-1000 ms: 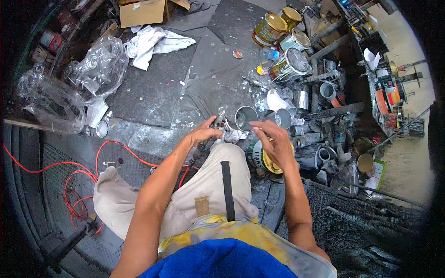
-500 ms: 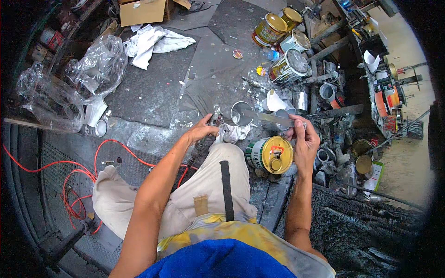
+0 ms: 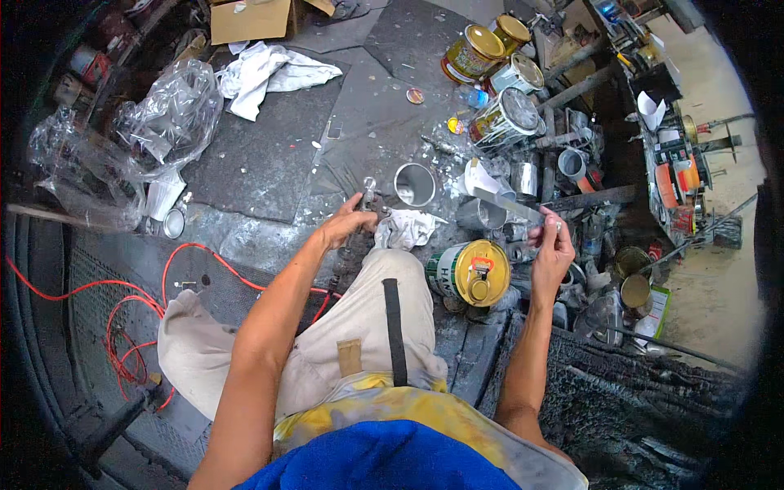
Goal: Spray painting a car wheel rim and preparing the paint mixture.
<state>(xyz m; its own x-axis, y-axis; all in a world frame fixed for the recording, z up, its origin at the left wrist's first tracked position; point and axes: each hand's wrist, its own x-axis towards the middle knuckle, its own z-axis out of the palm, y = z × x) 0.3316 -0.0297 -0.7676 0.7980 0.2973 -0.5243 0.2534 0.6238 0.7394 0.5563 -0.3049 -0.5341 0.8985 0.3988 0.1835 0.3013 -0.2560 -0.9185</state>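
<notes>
My left hand (image 3: 349,224) is closed around a metal spray gun (image 3: 369,189), mostly hidden by the fingers, above my knee. Between thumb and fingers, my right hand (image 3: 552,251) pinches a flat, pale mixing stick (image 3: 508,204). The stick slants up to the left, over a grey cup (image 3: 482,214). An open metal cup (image 3: 415,184) stands on the floor between my hands. Just below it lies a stained white rag (image 3: 406,229), touching my knee. A green and white paint can (image 3: 469,273) with a gold lid sits beside my leg, nearer than the stick.
Several paint cans (image 3: 506,114) line the far right, beside a cluttered rack (image 3: 592,196). A red hose (image 3: 208,247) loops over the floor on the left. Clear plastic sheeting (image 3: 167,122) and a white cloth (image 3: 273,73) lie far left, near a cardboard box (image 3: 249,22).
My right hand has moved right with the mixing stick, away from the open metal cup, and the stick is now over the grey cup. The left hand keeps its hold, slightly shifted.
</notes>
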